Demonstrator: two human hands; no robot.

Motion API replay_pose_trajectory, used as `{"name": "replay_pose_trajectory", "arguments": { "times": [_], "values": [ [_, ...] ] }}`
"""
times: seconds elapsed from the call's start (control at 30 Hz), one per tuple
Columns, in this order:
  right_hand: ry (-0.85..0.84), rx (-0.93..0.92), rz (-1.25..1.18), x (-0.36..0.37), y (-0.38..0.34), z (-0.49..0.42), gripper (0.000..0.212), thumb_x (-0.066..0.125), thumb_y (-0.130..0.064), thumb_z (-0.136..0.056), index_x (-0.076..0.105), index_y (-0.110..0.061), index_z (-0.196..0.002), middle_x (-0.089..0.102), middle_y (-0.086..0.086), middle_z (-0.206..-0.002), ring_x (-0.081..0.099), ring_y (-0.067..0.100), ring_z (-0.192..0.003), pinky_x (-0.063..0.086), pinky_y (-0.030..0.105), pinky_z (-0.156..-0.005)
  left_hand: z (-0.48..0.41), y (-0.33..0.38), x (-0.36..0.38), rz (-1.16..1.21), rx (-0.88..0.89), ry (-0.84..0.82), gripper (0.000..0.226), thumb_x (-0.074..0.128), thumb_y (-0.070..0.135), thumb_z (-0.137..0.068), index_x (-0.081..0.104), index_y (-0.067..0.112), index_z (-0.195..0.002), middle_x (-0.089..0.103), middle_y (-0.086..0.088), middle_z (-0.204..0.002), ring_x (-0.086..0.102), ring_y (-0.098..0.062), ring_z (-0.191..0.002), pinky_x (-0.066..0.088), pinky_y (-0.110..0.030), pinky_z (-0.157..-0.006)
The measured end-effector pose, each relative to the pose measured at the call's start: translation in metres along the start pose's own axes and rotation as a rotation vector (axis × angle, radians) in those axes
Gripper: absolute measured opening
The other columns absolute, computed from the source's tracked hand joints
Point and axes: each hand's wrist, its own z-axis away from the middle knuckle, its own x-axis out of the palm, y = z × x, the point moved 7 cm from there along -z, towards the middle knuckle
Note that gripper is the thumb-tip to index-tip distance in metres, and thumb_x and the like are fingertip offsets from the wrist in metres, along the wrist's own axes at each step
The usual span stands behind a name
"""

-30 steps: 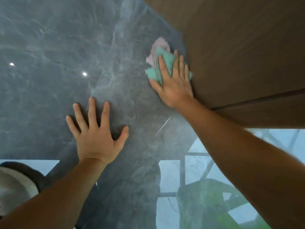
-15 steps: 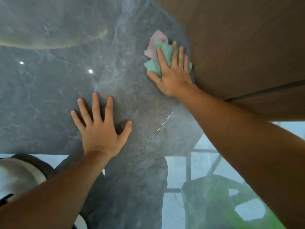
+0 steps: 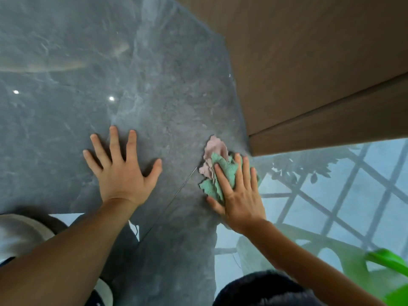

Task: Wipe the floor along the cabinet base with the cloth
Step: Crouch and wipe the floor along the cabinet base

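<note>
A crumpled green and pink cloth (image 3: 217,167) lies on the glossy grey marble floor (image 3: 154,96), just left of the near corner of the brown wooden cabinet (image 3: 309,62). My right hand (image 3: 240,195) presses flat on the cloth, fingers spread over its green part; the pink part sticks out beyond the fingertips. My left hand (image 3: 123,171) rests flat on the bare floor to the left, fingers splayed, holding nothing.
The cabinet base runs from top centre down to its corner (image 3: 250,151). A thin tile joint (image 3: 172,202) crosses the floor between my hands. The floor reflects a window grille and plants at right. Something bright green (image 3: 388,261) sits at the lower right edge.
My right hand has drawn the cloth back toward me along the cabinet base, from beside the cabinet side to its near corner. My left hand stays planted on the floor.
</note>
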Motion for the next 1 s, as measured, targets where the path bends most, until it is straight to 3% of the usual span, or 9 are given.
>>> {"name": "replay_pose_trajectory", "arguments": {
  "times": [0.13,0.23,0.37,0.57,0.67,0.73,0.8,0.9,1.0],
  "values": [
    [0.009,0.006,-0.027,-0.011,-0.006,-0.027,0.079,0.019,-0.077,-0.091,0.001,-0.036,-0.156,-0.001,0.023,-0.164,-0.005,0.045,-0.15,0.006,0.058,-0.122,-0.002,-0.001,0.004,0.0,-0.009,0.034,0.091,0.029,0.08,-0.083,0.023,0.027,-0.157,0.017,-0.014,-0.167,0.008,-0.051,-0.152,0.002,-0.066,-0.118],
    [0.085,0.011,-0.037,-0.028,-0.021,-0.068,0.08,0.029,-0.074,-0.089,0.011,-0.034,-0.156,0.006,0.026,-0.163,0.005,0.048,-0.15,0.011,0.061,-0.12,-0.002,0.0,0.001,0.004,-0.01,0.048,0.09,0.029,0.079,-0.084,0.024,0.027,-0.156,0.02,-0.014,-0.166,0.011,-0.052,-0.151,0.004,-0.067,-0.118],
    [0.133,0.011,-0.046,-0.037,-0.043,-0.101,0.08,0.031,-0.072,-0.089,0.015,-0.032,-0.156,0.005,0.027,-0.163,0.004,0.047,-0.15,0.006,0.06,-0.12,0.0,0.0,0.001,0.021,-0.011,0.026,0.088,0.03,0.077,-0.085,0.026,0.026,-0.156,0.02,-0.015,-0.167,0.011,-0.053,-0.151,0.006,-0.069,-0.118],
    [0.176,-0.379,0.005,-0.016,0.006,-0.043,0.065,0.037,-0.064,-0.094,0.035,-0.033,-0.151,0.022,0.023,-0.161,0.016,0.04,-0.15,0.014,0.052,-0.122,0.001,0.002,-0.003,0.001,0.009,-0.008,0.075,0.03,0.063,-0.093,0.023,0.025,-0.157,0.017,-0.021,-0.166,0.012,-0.059,-0.148,0.009,-0.077,-0.114],
    [0.119,-0.439,0.133,0.002,0.075,-0.007,0.064,0.034,-0.061,-0.095,0.027,-0.034,-0.153,0.017,0.02,-0.163,0.015,0.036,-0.152,0.015,0.052,-0.122,0.022,0.028,-0.002,0.079,-0.193,-0.016,0.073,0.029,0.058,-0.096,0.02,0.023,-0.159,0.011,-0.02,-0.168,0.007,-0.055,-0.151,0.004,-0.077,-0.113],
    [0.101,-0.28,0.141,0.005,0.127,0.01,0.066,0.033,-0.06,-0.095,0.019,-0.037,-0.155,0.013,0.017,-0.164,0.011,0.034,-0.152,0.013,0.052,-0.123,0.044,0.067,0.005,0.167,-0.326,-0.082,0.088,0.034,0.063,-0.089,0.012,0.017,-0.16,0.003,-0.024,-0.168,0.0,-0.054,-0.152,-0.001,-0.077,-0.113],
    [0.089,-0.054,0.11,0.006,0.182,0.024,0.067,0.027,-0.063,-0.095,0.008,-0.04,-0.155,0.009,0.016,-0.166,0.006,0.033,-0.153,0.013,0.053,-0.123,0.057,0.091,0.012,0.186,-0.352,-0.08,0.097,0.039,0.067,-0.085,0.01,0.012,-0.159,0.004,-0.03,-0.166,0.0,-0.056,-0.151,0.0,-0.078,-0.112],
    [0.102,0.524,-0.084,0.002,0.271,0.043,0.07,0.018,-0.069,-0.092,-0.001,-0.044,-0.154,0.0,0.013,-0.167,-0.003,0.032,-0.153,0.006,0.051,-0.124,0.055,0.09,0.021,0.163,-0.366,-0.004,0.097,0.041,0.067,-0.084,0.012,0.011,-0.158,0.009,-0.032,-0.165,0.007,-0.058,-0.15,0.004,-0.08,-0.11],
    [0.114,1.044,-0.349,-0.002,0.281,0.039,0.079,0.019,-0.072,-0.089,0.0,-0.035,-0.156,-0.005,0.022,-0.165,-0.006,0.039,-0.152,0.001,0.055,-0.123,0.056,0.089,0.018,0.157,-0.376,0.013,0.098,0.041,0.067,-0.084,0.012,0.01,-0.158,0.011,-0.032,-0.164,0.008,-0.059,-0.149,0.004,-0.079,-0.11]
  ]
}}
